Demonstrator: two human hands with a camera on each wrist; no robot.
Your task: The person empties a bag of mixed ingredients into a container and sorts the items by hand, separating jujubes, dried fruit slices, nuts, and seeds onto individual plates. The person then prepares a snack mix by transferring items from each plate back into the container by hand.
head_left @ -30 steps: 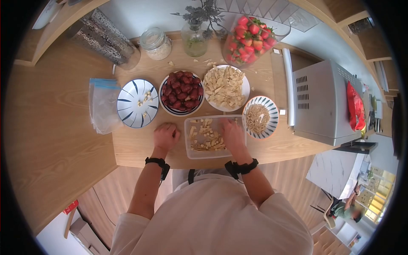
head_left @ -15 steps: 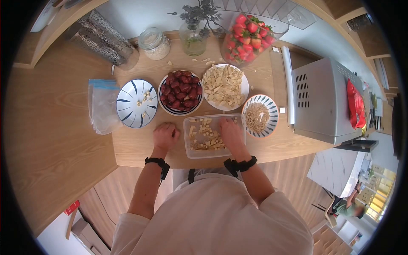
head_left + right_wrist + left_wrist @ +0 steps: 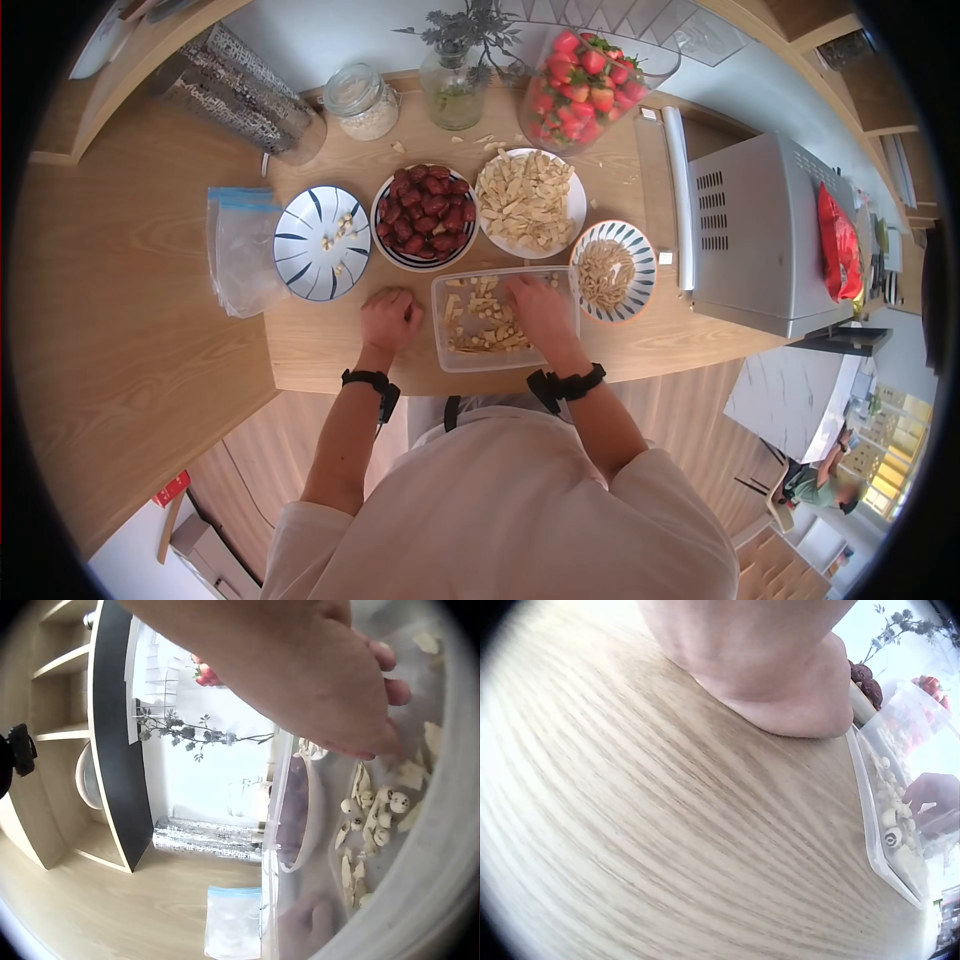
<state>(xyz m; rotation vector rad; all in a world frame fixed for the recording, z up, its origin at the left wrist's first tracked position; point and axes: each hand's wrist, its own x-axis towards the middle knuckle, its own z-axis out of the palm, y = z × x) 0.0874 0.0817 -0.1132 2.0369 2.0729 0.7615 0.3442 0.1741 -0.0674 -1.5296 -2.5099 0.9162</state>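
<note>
My right hand (image 3: 541, 318) is inside a clear plastic box (image 3: 437, 325), fingers bent down among pale dried slices (image 3: 433, 742) and round lotus seeds (image 3: 382, 836). Its fingertips are right by a slice, partly hidden; I cannot tell whether they pinch a piece. Left of the box, my left hand (image 3: 390, 322) rests on the wooden table, fingers loosely curled and holding nothing. Behind the box stand a bowl of red dates (image 3: 425, 213) and a white plate heaped with pale slices (image 3: 530, 200). A striped bowl (image 3: 645, 262) at right holds thin beige pieces.
A blue-striped plate (image 3: 312, 270) with a few lotus seeds sits at left beside zip bags (image 3: 240, 255). Along the back are a glass jar (image 3: 362, 103), a vase (image 3: 455, 90) and a clear container of strawberries (image 3: 590, 85). A grey appliance (image 3: 760, 240) stands at right.
My right hand has shifted slightly left within the box, away from its right wall. The left hand has stayed in place.
</note>
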